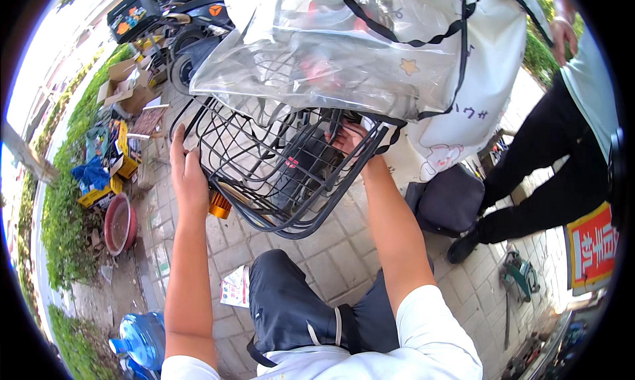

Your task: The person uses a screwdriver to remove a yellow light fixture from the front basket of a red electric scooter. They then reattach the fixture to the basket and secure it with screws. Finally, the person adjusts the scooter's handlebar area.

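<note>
A black wire basket (264, 162) is in front of me, tilted, with a tyre (297, 175) showing through its mesh. My left hand (188, 175) grips the basket's left side, the thumb near the rim and the fingers partly hidden along the outside. At the basket's far right corner is my right hand (350, 140), its fingers curled in beside the wires; what they pinch is too small to tell. A clear plastic cover (278, 69) with black trim drapes above and behind the basket. An orange cylindrical part (219, 205) sits under its left side.
To the right stands a person in black trousers (529, 155), beside a dark padded seat (451, 198). Cardboard boxes (129, 82), a red basin (120, 224) and a blue water jug (142, 340) line the left. A printed paper (235, 287) lies on the paving by my knee.
</note>
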Demonstrator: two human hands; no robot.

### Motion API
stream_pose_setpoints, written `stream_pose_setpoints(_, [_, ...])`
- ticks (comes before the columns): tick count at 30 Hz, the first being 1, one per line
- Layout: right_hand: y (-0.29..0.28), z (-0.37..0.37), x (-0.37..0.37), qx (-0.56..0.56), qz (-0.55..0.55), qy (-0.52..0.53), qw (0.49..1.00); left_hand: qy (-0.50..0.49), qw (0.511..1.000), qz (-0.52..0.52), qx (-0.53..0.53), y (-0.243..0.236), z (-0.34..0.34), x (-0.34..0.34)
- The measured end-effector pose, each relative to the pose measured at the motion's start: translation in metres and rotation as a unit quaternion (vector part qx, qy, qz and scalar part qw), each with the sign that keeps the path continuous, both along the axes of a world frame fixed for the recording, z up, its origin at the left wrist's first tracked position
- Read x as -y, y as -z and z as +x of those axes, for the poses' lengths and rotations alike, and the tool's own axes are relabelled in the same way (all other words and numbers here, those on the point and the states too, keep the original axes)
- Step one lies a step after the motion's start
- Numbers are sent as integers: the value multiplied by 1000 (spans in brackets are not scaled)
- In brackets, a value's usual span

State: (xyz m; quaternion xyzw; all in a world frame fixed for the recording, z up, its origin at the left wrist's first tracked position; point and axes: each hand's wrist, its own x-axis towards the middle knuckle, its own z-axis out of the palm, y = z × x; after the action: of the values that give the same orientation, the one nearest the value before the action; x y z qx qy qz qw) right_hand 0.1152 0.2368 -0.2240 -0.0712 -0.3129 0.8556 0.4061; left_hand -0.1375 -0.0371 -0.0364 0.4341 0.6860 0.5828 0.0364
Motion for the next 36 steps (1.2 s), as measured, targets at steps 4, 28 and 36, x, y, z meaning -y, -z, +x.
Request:
stream_pose_setpoints(4, [2, 33, -41, 147, 59, -41, 987, 44, 994, 80, 62, 3, 2, -11])
stream_pose_setpoints(28, [26, 53, 23, -297, -36, 44, 953, 7, 994, 41, 104, 0, 2, -18])
stream_pose_setpoints(36, [8, 125, 84, 6, -402, 250, 881, -62, 998, 26, 20, 5, -17, 1])
